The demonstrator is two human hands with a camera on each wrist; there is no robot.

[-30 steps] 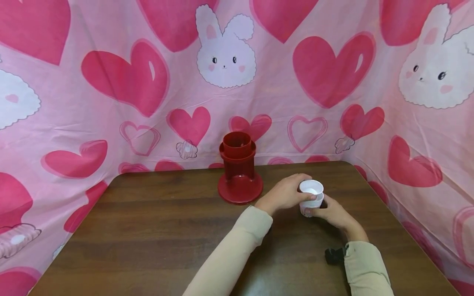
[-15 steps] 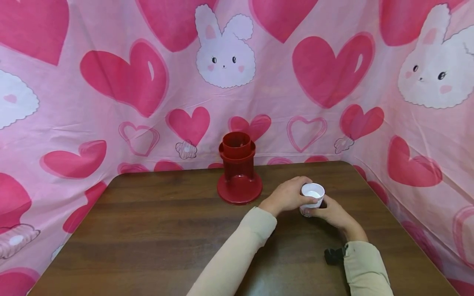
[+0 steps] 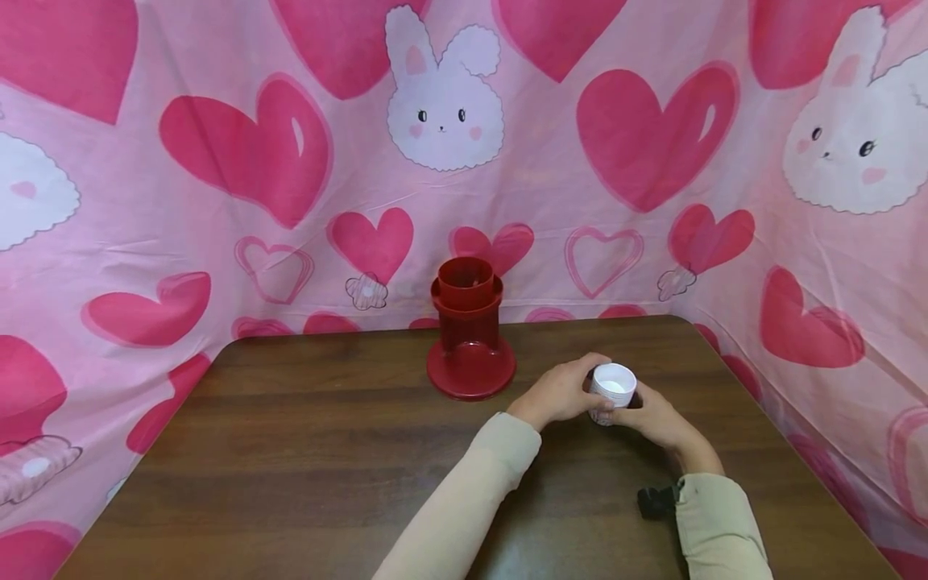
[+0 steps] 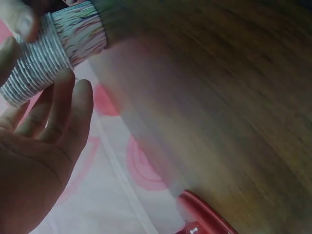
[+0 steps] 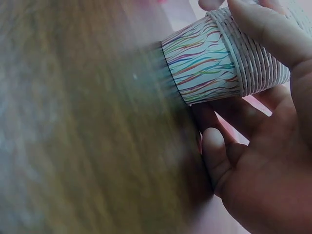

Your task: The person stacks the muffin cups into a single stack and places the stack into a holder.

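Observation:
A stack of nested paper cups [image 3: 615, 398] stands upright on the table, white inside, with many rims close together. Coloured wavy lines cover the lowest cup's wall [image 5: 202, 63] in the right wrist view. My left hand [image 3: 561, 391] holds the stack from the left, thumb in front and fingers around the far side. From the right, my right hand [image 3: 658, 424] grips it, its thumb across the rims. In the left wrist view, the left fingers [image 4: 63, 105] lie along the ridged rims of the stack [image 4: 36, 66].
A red plastic stand [image 3: 470, 334] with a round base and a cup-shaped top stands at the back middle of the brown wooden table [image 3: 304, 459]. Pink heart-and-bunny cloth [image 3: 507, 185] hangs behind and beside the table. A black device [image 3: 656, 503] sits at the right wrist.
The upper cup, earlier raised in my left hand, has sunk down into the stack. My left hand has lowered with it, while the right hand has stayed about where it was.

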